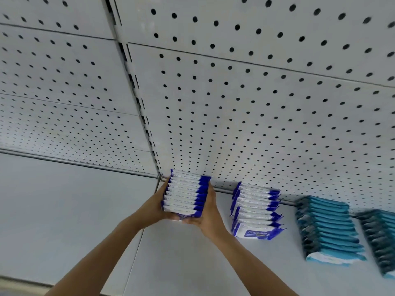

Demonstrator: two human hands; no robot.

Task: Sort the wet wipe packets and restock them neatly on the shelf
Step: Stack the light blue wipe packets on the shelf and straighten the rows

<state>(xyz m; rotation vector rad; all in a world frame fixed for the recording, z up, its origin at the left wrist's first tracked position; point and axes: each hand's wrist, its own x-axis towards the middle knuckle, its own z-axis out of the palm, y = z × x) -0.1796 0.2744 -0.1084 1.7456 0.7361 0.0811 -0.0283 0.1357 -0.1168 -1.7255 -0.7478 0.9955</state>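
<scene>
Now squeezing a row of glossy blue-and-white wet wipe packets (185, 194), left hand (157, 207) and right hand (208, 212) clamped either side, arms outstretched over matte white shelf (64, 210).

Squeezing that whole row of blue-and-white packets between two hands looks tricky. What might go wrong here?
The left hand and right hand only press the held row from its ends, so middle packets could buckle out. The neighbouring blue-and-white row already leans unevenly and might topple if bumped. The held row sits by the shelf panel seam, where packets could catch.
</scene>
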